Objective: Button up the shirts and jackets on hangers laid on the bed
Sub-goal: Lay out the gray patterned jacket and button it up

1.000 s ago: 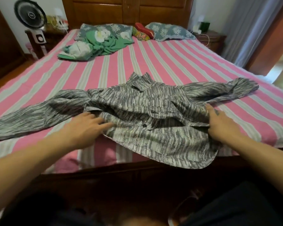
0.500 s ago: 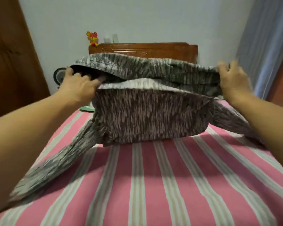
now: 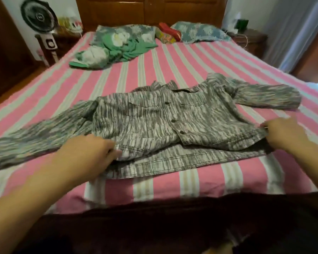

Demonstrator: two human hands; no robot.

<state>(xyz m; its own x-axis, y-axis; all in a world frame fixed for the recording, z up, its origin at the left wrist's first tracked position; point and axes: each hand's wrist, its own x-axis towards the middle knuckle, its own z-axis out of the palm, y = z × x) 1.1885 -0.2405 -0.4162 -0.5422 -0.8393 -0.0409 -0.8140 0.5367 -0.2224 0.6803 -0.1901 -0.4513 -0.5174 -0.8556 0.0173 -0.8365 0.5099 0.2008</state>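
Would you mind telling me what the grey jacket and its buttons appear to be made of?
The grey jacket looks like a stiff woven cotton, perhaps denim, matte with a streaky print; double-stitched hem seams suggest it. Its buttons look dark and slightly shiny, possibly metal snaps, though too small to tell.

Bed (image 3: 173, 70): fills the middle of the frame, headboard (image 3: 149, 10) at top centre. Jacket (image 3: 154, 121): spread across the bed's near half, sleeves out to left and right. Left hand (image 3: 88, 153) at its lower-left hem, right hand (image 3: 281, 132) at its right hem. Pillows (image 3: 198, 32) below the headboard; crumpled garment (image 3: 117, 50) before them, upper left. Fan (image 3: 39, 15): upper-left corner, beside the bed.
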